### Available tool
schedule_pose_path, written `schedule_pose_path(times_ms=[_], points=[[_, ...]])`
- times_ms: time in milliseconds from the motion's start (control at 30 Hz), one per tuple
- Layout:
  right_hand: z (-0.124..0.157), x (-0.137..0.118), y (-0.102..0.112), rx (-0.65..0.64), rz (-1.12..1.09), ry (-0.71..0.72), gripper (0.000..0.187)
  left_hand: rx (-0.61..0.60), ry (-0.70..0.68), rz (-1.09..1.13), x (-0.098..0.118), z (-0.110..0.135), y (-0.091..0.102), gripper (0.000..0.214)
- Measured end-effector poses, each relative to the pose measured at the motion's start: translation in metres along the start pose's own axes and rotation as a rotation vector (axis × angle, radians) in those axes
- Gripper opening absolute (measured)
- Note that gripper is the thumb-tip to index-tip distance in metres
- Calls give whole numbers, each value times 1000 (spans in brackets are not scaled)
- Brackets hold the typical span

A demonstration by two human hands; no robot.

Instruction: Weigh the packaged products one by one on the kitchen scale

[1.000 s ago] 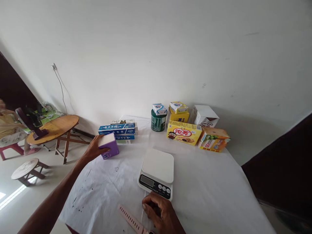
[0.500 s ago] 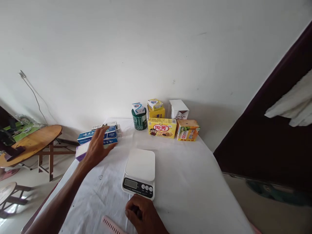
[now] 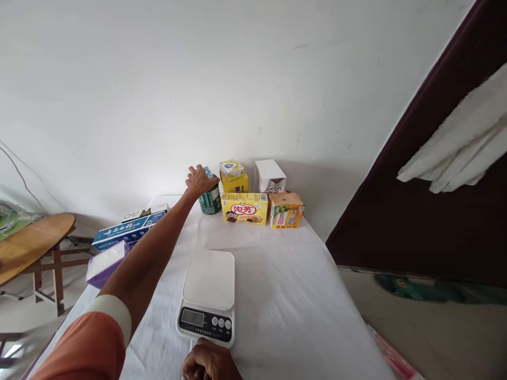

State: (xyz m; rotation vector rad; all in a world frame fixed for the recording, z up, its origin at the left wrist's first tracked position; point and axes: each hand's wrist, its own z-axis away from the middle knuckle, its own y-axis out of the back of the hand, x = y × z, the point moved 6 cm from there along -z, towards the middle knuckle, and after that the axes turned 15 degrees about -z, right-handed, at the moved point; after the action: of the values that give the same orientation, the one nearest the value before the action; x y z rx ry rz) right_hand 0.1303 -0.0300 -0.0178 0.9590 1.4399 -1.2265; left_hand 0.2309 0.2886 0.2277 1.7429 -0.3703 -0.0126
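My left hand [image 3: 200, 182] is stretched far forward, its fingers spread and curved around a small blue-and-white box [image 3: 207, 171]. That box sits on top of a green can [image 3: 210, 202], and the hand covers part of both. My right hand [image 3: 209, 361] is curled closed at the lower edge of the picture, close against the front of a white kitchen scale [image 3: 209, 282]. Nothing shows in its fingers. The scale's plate is bare and its display looks blank.
Right of the can stand a yellow snack box [image 3: 244, 209], two stacked yellow boxes [image 3: 234, 183], a white box [image 3: 270, 177] and an orange carton [image 3: 287, 210]. Blue long boxes [image 3: 122, 232] and a purple tissue pack [image 3: 106, 262] lie at the left. The wall rises behind the table.
My left hand has moved from above the blue boxes, forward and right, to the small box on the can. The right hand stays curled by the scale. The view has shifted right.
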Motion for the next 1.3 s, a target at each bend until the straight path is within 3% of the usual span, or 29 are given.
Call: schedule_pose_path(times_ms=[200,367,467,567,600,667,767,867,1067,1300], points=[[9,-25,6,-57,-29,40,6,-3,62,-10,-3,-8,-5,62],[11,-38,7,-41,-1,94,2,76,97,53,-14,1,16,56],[14,-43,7,-13,3,84,4,154,48,92,-30,27,40,55],[17,-49,8,29,26,67,5,185,-94,133,-51,76,54,61],[17,-51,8,36,32,62,5,188,-198,167,-56,97,54,64],[18,-54,7,37,33,54,7,134,-362,203,-67,142,43,66],[17,-56,5,37,38,62,8,-4,-520,242,-80,203,10,64],[17,-55,3,40,39,69,8,-107,-596,228,-84,242,-20,66],[17,-55,2,37,20,70,9,-202,-547,162,-91,261,-42,71],[18,-55,1,17,57,90,15,-206,-477,56,-91,264,-34,84]])
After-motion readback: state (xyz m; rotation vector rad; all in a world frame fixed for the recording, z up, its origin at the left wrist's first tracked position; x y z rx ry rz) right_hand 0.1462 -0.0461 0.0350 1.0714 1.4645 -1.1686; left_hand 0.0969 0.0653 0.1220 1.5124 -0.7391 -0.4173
